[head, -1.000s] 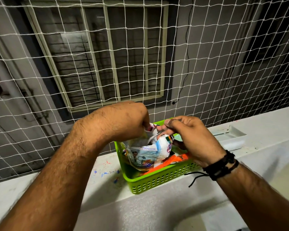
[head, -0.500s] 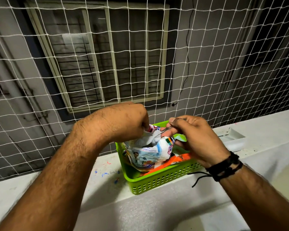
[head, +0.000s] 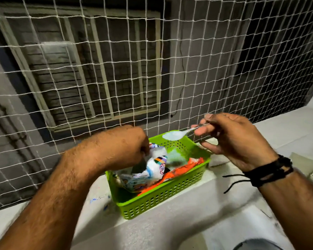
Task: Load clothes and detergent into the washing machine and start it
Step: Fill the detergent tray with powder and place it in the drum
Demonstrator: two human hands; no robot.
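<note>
A green plastic basket (head: 163, 201) stands on a white ledge (head: 170, 230). Inside it lies a crumpled white and blue detergent packet (head: 148, 170). My left hand (head: 123, 147) is shut on the packet's top edge. My right hand (head: 233, 139) holds a metal spoon (head: 177, 134) by its handle, raised above the basket's far rim. The spoon's bowl is heaped with white powder. An orange packet (head: 181, 171) lies in the basket next to the detergent packet.
A white rope net (head: 152, 69) closes off the space behind the ledge, right behind the basket. Beyond it are a grey wall and a barred window (head: 90, 78). A pale flat object (head: 311, 170) lies on the ledge at the right edge.
My right hand has lifted out of the packet and moved up and to the right, bringing out a spoon full of powder. The left hand keeps its hold on the packet.
</note>
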